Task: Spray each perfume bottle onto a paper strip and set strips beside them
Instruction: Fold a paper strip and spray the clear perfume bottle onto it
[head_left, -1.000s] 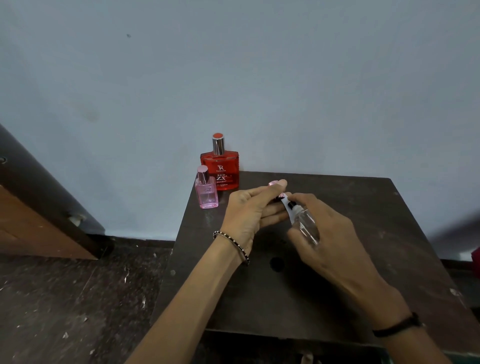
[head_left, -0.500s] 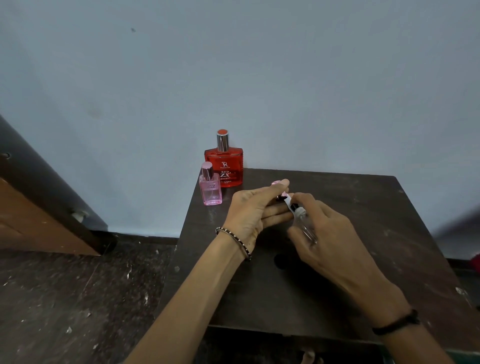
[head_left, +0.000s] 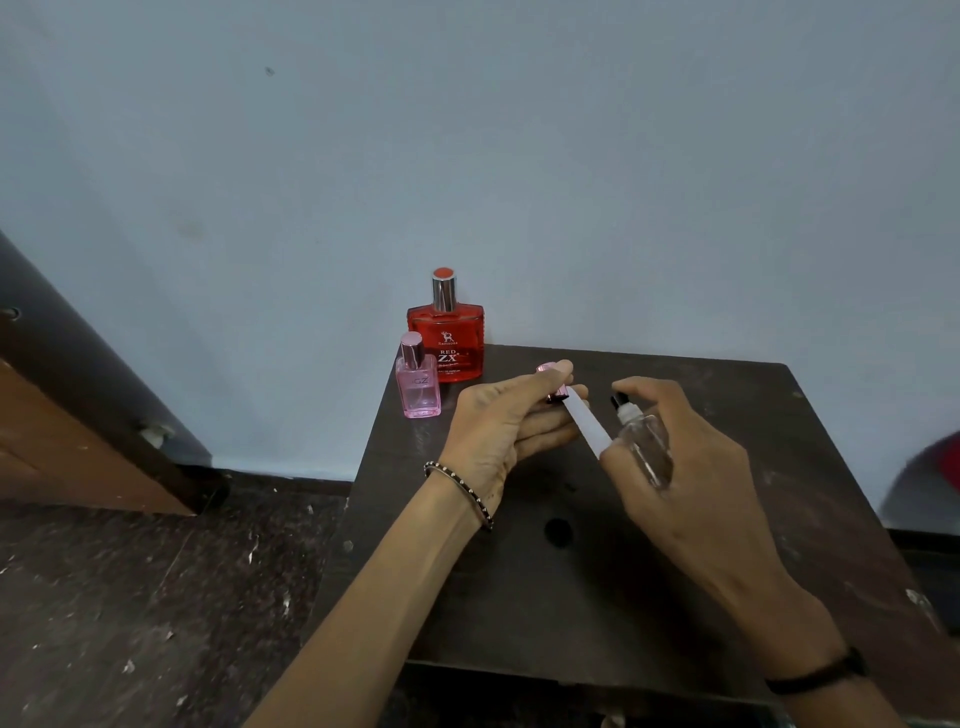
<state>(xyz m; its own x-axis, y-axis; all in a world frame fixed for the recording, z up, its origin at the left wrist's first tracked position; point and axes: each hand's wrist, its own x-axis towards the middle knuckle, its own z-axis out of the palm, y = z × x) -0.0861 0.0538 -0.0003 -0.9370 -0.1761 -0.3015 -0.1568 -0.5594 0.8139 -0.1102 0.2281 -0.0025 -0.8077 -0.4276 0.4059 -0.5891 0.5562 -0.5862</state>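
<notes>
Clear btl (head_left: 644, 444) shifted rt; RED ZX (head_left: 445, 345).

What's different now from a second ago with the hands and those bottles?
The right hand, gripping the clear bottle, has drawn off to the right, away from the left hand, so the white paper strip pinched in the left hand now shows between them. The left hand kept its place. The red bottle and pink bottle stayed capped at the far left corner of the table.

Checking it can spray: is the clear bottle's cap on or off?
Off: the clear bottle in the right hand shows its black nozzle bare.
</notes>
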